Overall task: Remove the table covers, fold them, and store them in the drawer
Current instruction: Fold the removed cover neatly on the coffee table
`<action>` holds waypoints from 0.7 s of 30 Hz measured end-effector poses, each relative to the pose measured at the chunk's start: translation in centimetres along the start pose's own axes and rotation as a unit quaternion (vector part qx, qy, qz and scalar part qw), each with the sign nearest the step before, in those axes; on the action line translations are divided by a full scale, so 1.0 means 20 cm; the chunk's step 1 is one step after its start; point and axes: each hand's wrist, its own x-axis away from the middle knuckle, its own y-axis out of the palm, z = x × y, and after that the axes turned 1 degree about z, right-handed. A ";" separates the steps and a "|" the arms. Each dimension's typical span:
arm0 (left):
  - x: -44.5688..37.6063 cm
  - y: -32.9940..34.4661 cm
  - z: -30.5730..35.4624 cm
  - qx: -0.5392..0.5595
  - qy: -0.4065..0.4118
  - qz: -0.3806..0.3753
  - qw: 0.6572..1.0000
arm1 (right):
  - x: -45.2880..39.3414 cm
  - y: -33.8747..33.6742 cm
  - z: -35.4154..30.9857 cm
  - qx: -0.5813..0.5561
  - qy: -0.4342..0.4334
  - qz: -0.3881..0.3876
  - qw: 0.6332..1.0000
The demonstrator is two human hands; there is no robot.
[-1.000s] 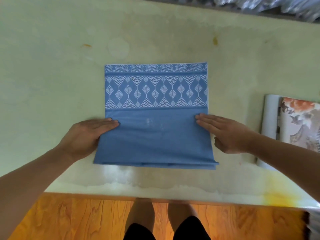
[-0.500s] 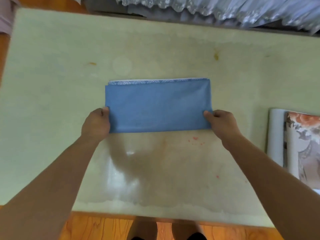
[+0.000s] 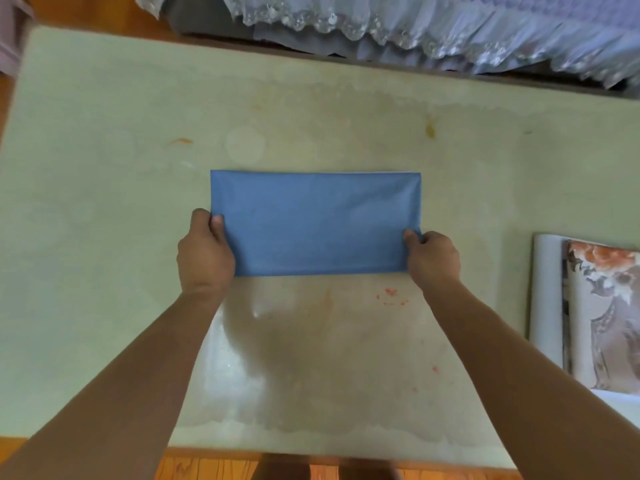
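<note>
Cloth is the matter here: a plain blue folded table cover (image 3: 315, 223) lies flat as a long rectangle mid-way across the pale green tabletop (image 3: 104, 202). The left hand (image 3: 204, 256) pinches its near-left corner and the right hand (image 3: 433, 258) its near-right corner, thumbs on top. It looks light, soft and limp, so the stacked layers are best gripped together at the corners to stop them sliding.
</note>
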 end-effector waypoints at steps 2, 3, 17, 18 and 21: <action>-0.05 0.01 0.01 -0.023 -0.023 -0.019 0.999 | 0.00 0.00 -0.01 -0.014 0.018 -0.004 1.000; -0.07 0.01 0.01 -0.025 -0.035 -0.027 0.999 | 0.00 0.00 -0.02 -0.022 0.027 -0.005 0.999; -0.03 0.28 0.09 -0.346 0.318 -0.088 0.878 | 0.07 0.01 -0.03 0.046 -0.076 0.205 0.975; -0.03 0.29 0.09 -0.349 0.315 -0.087 0.879 | 0.12 0.05 -0.07 0.073 -0.177 0.272 0.943; -0.03 0.30 0.08 -0.346 0.316 -0.084 0.880 | 0.22 0.32 -0.27 0.112 -0.453 0.197 0.862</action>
